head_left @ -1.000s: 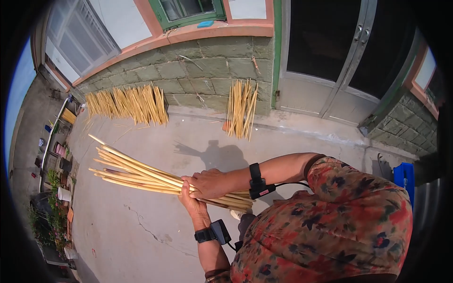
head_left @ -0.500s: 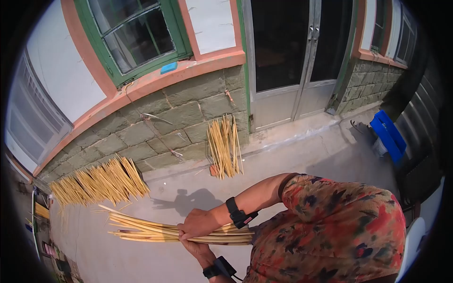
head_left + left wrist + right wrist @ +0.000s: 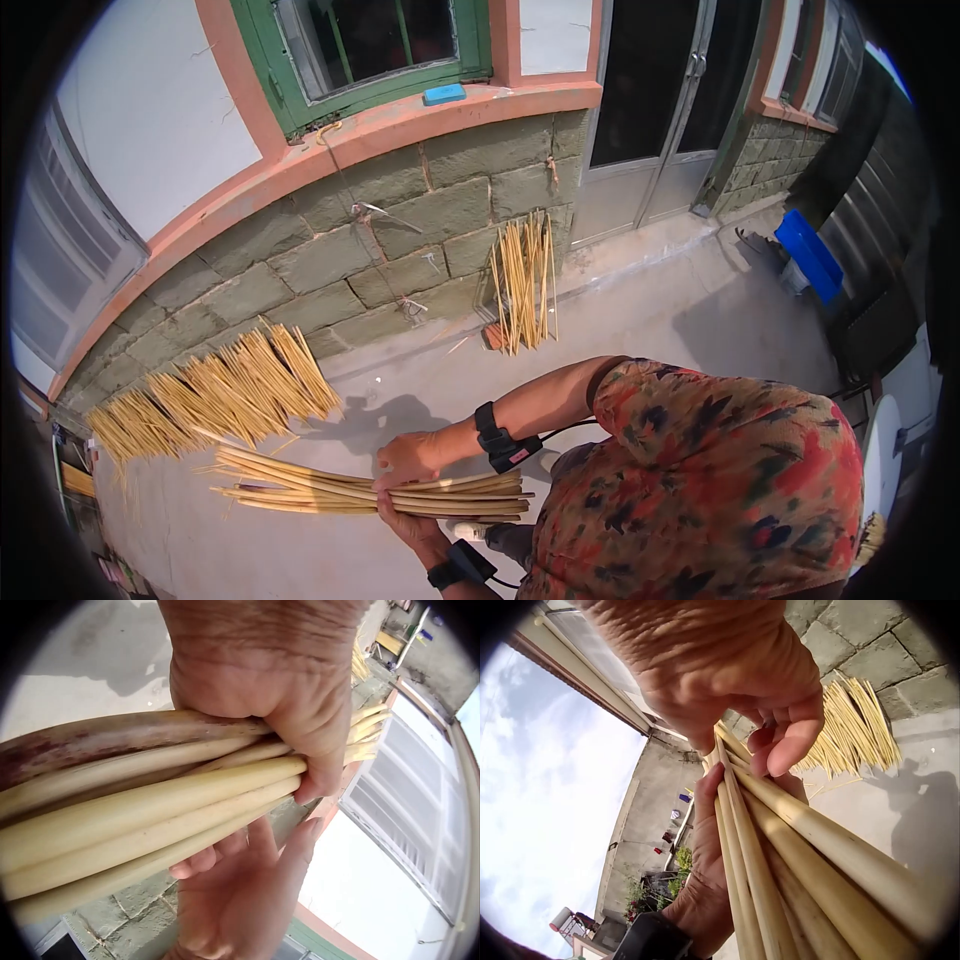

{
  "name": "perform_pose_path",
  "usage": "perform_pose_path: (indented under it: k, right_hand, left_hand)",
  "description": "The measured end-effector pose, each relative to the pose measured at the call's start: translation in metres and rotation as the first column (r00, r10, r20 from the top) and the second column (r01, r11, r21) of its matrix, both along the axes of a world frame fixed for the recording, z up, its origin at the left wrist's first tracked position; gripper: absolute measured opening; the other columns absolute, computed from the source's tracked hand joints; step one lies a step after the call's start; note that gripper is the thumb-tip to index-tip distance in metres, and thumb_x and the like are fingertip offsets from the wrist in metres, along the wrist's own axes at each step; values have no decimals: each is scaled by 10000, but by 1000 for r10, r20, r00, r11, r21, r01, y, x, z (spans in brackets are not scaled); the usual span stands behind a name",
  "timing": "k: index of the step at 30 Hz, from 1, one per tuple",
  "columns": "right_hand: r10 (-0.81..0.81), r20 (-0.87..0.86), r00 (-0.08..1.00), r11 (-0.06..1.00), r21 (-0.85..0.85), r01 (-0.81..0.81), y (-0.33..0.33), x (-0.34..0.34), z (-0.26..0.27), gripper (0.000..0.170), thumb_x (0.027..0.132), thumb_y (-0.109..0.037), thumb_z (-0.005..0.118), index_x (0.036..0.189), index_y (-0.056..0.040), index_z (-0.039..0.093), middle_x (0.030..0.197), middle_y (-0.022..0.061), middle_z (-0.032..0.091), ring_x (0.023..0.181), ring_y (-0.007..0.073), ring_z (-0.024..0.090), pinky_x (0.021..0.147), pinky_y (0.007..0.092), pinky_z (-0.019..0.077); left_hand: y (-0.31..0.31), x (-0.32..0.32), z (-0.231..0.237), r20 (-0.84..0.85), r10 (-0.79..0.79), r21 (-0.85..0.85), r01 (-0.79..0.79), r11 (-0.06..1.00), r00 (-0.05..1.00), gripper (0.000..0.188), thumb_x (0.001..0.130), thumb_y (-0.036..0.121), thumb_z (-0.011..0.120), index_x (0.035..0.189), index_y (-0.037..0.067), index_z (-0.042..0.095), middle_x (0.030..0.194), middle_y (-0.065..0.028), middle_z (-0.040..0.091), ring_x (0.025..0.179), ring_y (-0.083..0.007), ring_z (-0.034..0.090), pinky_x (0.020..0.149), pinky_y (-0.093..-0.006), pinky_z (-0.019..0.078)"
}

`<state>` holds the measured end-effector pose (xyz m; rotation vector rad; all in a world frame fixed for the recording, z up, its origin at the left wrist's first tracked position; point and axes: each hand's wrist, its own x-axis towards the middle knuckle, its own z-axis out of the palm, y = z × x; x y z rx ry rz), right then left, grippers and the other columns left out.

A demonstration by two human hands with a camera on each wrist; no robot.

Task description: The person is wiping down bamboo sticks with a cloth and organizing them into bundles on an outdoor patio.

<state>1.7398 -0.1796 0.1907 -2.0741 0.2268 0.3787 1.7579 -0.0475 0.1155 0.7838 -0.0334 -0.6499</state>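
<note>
Pale yellow stalks (image 3: 300, 490) lie in a long bundle across the front of the person's body, held above the concrete floor (image 3: 260, 555). The left hand (image 3: 408, 520) grips them around the middle, its thumb pressed over the top. The right hand (image 3: 412, 457) has just eased off the bundle; its grip is released, with the fingers loosely bent beside the stalks. Whether its thumb tip brushes them cannot be told. The left hand now seems to bear the load alone, so slack there could let the stalks slide or fan out.

The tips spread loosely, while the butt ends stop near the patterned shirt (image 3: 700, 470), leaving little room on that side. Beyond the tips, a wide row of stalks (image 3: 225, 385) leans by the stone wall (image 3: 470, 215), and a smaller bunch (image 3: 522, 285) stands farther right. Open floor separates the bundle from that bunch.
</note>
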Motion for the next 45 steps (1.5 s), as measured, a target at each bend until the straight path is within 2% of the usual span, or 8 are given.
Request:
perform_pose_path:
  k: [5,7,10,20,25,30,32,45]
  right_hand:
    - [-104,342,934,973,-161,167,33,87,-21,717,710,-447,605,1182,48,387,1034,235,534,904,310,562,772,333,453]
    - [-208,353,912,973,169,157,56,111,-27,815,654,-357,698,1255,17,294,1174,236,442,1078,311,453,897,330,374]
    - [-394,454,799,913,292,284,73,157,-39,897,635,-267,728,1297,21,196,1158,251,449,1085,318,448,914,337,360]
    - [-547,429,719,836,333,436,46,182,-62,722,642,-134,692,1226,-3,288,1041,147,497,1002,189,476,871,292,379]
    - [-612,474,633,779,497,381,6,218,-68,639,671,-88,671,1207,-17,328,1056,83,489,980,139,454,862,276,375]
    - [-704,401,586,680,617,395,-44,266,-77,649,712,-70,672,1247,-19,308,1120,70,472,1031,121,443,896,276,376]
    - [-715,373,592,658,646,388,-68,288,-90,651,724,-58,667,1260,-27,299,1136,63,468,1036,117,448,905,278,381]
    - [-826,164,539,484,696,530,-145,380,-211,421,735,-96,682,1097,-28,477,1009,24,551,940,103,514,838,263,430]
  left_hand:
    - [29,107,-40,96,-111,-48,116,992,989,395,762,223,600,1053,14,434,933,-100,520,834,-201,546,709,-372,473]
    - [33,115,-37,187,-101,80,88,993,977,347,772,219,573,1026,15,454,896,-93,537,802,-196,554,700,-342,475]
    - [32,144,-24,490,-122,389,-90,917,863,375,759,171,594,1060,2,449,928,-75,543,829,-168,548,738,-290,453]
    - [4,199,-50,654,-336,499,-53,865,677,623,673,158,708,1149,-13,345,1045,-136,492,951,-228,512,813,-326,412]
    - [-29,252,-43,617,-560,684,-24,729,553,569,669,170,666,1077,14,302,955,-213,499,880,-336,529,752,-393,425]
    - [-83,319,-58,566,-587,625,162,763,579,591,679,160,659,1107,22,277,963,-211,506,883,-321,540,743,-390,434]
    - [-109,342,-61,529,-590,565,266,781,610,546,704,128,663,1097,1,306,968,-149,498,882,-203,526,741,-323,446]
    - [-198,465,-171,494,-758,614,446,651,426,580,712,101,652,1151,-6,287,1007,-163,491,922,-260,533,796,-340,427]
